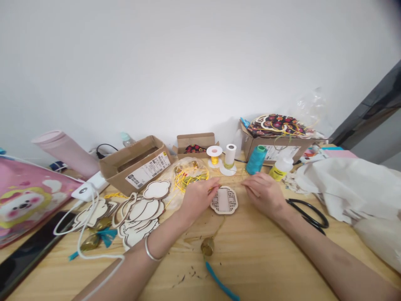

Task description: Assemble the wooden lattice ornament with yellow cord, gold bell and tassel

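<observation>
A small wooden lattice plaque with a scalloped outline and a pale centre lies on the table. My left hand is closed in a pinch at its upper left edge. To the right of the plaque, apart from it, my right hand has its fingers pinched together. Whatever the fingertips hold is too small to make out. Below the plaque lies a gold-brown bell-like piece, with a thin olive cord running up from it and a teal tassel hanging below.
Loose wooden cutouts pile up left of my forearm, near a white cable and a phone. Behind stand an open cardboard box, yellow cord, a white spool, teal thread and a glue bottle. Black-handled scissors lie right.
</observation>
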`<state>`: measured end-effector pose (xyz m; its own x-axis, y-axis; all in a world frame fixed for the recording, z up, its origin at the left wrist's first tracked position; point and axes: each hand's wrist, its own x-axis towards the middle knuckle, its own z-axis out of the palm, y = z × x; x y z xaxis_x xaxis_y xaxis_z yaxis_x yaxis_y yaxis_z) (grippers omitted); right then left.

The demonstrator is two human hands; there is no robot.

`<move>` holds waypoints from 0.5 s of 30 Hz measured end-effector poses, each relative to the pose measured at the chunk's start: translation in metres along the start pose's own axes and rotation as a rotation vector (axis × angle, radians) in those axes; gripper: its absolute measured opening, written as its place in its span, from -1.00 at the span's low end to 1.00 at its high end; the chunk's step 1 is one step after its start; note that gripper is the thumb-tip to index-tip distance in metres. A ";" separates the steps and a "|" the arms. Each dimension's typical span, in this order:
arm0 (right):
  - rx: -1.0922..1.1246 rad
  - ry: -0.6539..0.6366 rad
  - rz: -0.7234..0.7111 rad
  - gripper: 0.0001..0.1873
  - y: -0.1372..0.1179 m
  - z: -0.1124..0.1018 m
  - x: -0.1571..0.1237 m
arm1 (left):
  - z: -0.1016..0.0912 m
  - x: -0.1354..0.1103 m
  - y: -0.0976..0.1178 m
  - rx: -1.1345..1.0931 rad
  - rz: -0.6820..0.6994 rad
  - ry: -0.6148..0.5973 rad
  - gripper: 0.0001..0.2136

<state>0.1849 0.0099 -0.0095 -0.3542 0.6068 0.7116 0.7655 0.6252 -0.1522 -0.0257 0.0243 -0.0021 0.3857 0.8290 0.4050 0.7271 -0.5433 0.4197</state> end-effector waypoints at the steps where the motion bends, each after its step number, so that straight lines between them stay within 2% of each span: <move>1: 0.047 0.000 0.012 -0.85 -0.002 0.000 0.001 | 0.001 0.002 0.001 0.041 0.042 0.006 -0.78; 7: 0.254 -0.058 0.161 -0.87 -0.014 0.006 0.007 | 0.003 0.003 0.006 0.149 0.246 -0.026 -0.77; 15: 0.245 -0.160 0.110 -0.84 -0.016 0.014 0.013 | 0.000 -0.003 0.001 0.166 0.309 -0.030 -0.76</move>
<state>0.1606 0.0144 -0.0075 -0.3712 0.7346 0.5680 0.6582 0.6396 -0.3970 -0.0261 0.0210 -0.0028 0.6170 0.6335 0.4670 0.6545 -0.7425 0.1425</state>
